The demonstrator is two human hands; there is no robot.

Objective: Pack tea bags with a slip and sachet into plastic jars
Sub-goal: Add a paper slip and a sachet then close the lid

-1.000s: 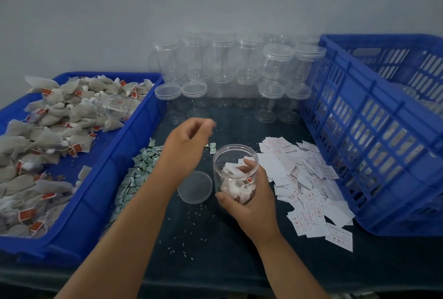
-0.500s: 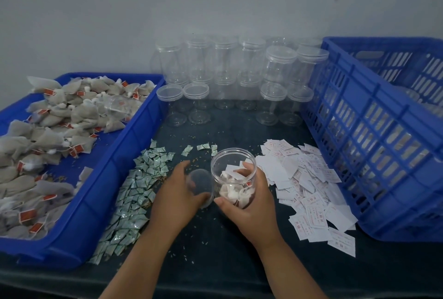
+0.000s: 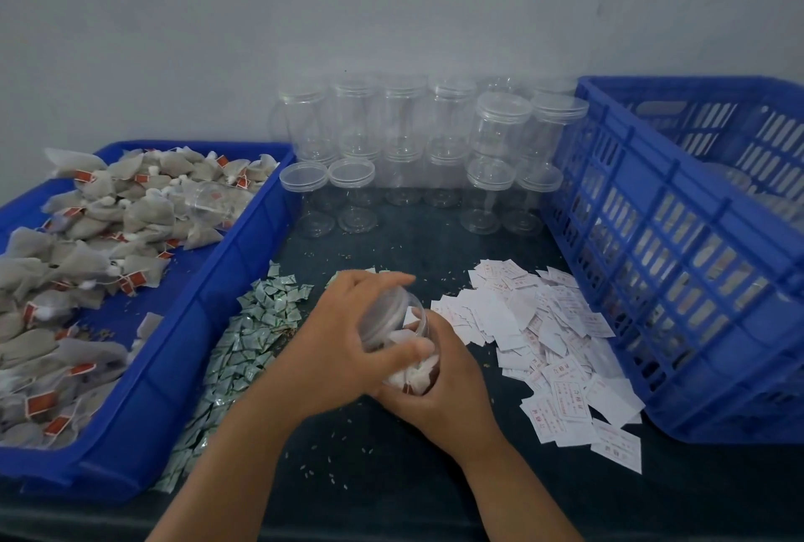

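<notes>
Hemmed in by tray left, crate right; open tabletop only along the front edge.
Gripping tilted jar from below with right hand, clasping lid at its mouth with left hand.

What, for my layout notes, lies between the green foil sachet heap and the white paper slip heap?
In the head view: the left hand holding a clear round lid against a clear plastic jar of tea bags, gripped by the right hand.
</notes>
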